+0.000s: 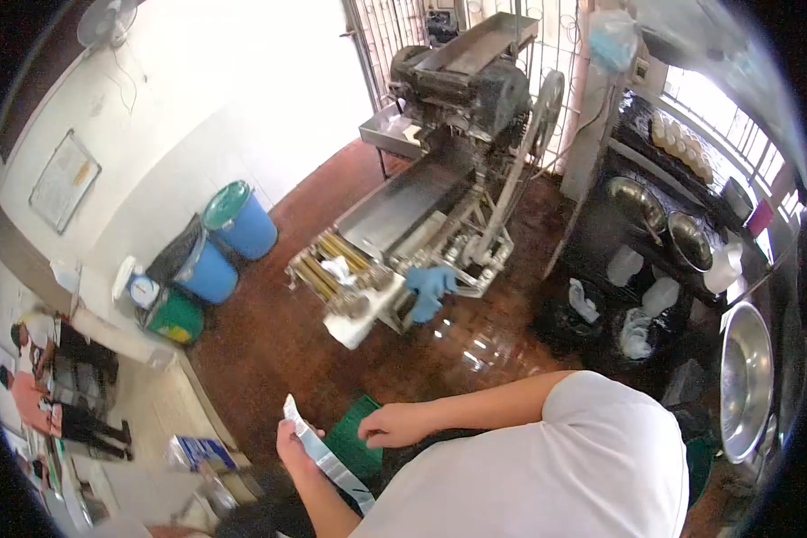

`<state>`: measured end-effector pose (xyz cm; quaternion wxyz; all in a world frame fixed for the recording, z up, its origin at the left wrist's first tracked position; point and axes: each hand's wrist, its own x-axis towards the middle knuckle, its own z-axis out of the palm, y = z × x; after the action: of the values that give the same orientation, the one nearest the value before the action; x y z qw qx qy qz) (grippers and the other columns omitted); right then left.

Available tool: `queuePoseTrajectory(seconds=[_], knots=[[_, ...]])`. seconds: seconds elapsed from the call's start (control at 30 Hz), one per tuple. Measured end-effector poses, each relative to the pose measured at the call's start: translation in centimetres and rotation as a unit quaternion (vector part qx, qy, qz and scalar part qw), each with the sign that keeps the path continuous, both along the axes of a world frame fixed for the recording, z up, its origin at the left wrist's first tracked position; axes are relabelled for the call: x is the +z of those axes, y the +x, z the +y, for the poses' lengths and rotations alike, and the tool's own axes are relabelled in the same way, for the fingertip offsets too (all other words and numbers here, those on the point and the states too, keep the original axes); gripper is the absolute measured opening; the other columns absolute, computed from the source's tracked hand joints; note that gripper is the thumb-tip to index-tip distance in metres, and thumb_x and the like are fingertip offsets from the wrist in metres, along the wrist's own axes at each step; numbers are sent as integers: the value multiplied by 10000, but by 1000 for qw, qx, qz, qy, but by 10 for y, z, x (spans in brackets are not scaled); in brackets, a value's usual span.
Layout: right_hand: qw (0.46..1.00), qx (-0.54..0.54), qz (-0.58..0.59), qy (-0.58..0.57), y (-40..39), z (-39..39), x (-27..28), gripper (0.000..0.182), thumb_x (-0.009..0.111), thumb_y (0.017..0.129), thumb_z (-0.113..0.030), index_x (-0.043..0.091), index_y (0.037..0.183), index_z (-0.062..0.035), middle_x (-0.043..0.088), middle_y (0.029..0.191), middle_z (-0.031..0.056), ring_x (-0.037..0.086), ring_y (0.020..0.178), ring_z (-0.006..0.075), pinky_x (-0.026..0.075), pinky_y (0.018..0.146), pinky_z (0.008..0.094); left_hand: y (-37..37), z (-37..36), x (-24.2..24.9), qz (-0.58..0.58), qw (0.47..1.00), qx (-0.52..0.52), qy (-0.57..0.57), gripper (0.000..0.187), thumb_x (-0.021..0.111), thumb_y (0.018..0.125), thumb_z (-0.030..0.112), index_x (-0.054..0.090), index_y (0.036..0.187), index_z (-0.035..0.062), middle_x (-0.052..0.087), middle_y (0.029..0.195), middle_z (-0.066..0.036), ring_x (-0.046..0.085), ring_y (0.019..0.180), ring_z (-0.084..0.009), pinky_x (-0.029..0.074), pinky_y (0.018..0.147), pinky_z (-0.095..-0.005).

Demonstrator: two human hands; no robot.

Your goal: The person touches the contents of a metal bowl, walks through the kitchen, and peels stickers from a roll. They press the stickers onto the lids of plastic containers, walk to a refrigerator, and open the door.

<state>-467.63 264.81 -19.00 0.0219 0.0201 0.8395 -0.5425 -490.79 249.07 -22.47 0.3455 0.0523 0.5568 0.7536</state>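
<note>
My left hand (293,446) is closed around a long, shiny silver strip (327,461), whose upper end sticks up past my fingers. The strip's lower end lies beside my left forearm. To the right, my right hand (396,425) is held with loosely bent fingers, and nothing shows in it. Its fingertips are near a green object (353,441) lying between and below my hands. Whether they touch it I cannot tell.
A metal machine (462,94) with a tray and rollers stands ahead, a blue cloth (429,289) on its near end. Blue bins (245,226) line the left wall. Metal basins (746,381) are at the right. Two people (34,399) stand far left.
</note>
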Motion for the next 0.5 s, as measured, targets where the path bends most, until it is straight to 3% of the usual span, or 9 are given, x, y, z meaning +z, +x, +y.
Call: queuePoseTrajectory(seconds=[0.1,0.2,0.23,0.33,0.43,0.5], knots=[[999,-32,-2,6,-90,41,-1,382,617,987,-328,635,1230,-35,714,1111,183,687,1032,358,536,908,448,-109,46,6,-12,995,-100,18,98,561,911,184,581,895,90,594,766,-51,631,671,-222,571,604,-396],[995,-100,-24,13,-168,97,17,403,624,984,-338,625,1251,-37,713,1123,187,688,1037,357,538,911,456,-171,107,61,-37,990,-138,-11,86,559,905,129,606,913,58,616,779,-53,639,697,-202,555,645,-362],[988,-149,-36,17,-189,116,20,403,621,990,-327,618,1270,-37,711,1113,182,689,1025,343,539,900,451,-181,129,79,30,985,-164,-41,89,558,893,66,633,929,35,638,813,-52,641,736,-177,536,674,-334],[965,-254,-37,56,-254,179,16,435,665,961,-306,600,1302,-44,713,1063,179,692,998,342,546,879,440,-222,173,88,229,907,-304,-180,106,618,914,107,669,950,21,664,859,-34,636,790,-155,517,720,-313],[944,-313,17,106,-312,250,-18,486,694,931,-303,590,1300,-4,692,1120,205,666,1055,351,528,904,445,-257,211,111,388,797,-413,-209,195,654,948,202,674,976,10,674,854,-54,625,806,-134,518,752,-320],[917,-375,-3,135,-352,297,-65,469,681,938,-320,609,1273,1,691,1127,204,661,1079,344,525,910,438,-289,235,120,347,792,-445,-230,194,665,942,196,679,1002,12,687,862,-67,626,802,-136,518,750,-317]])
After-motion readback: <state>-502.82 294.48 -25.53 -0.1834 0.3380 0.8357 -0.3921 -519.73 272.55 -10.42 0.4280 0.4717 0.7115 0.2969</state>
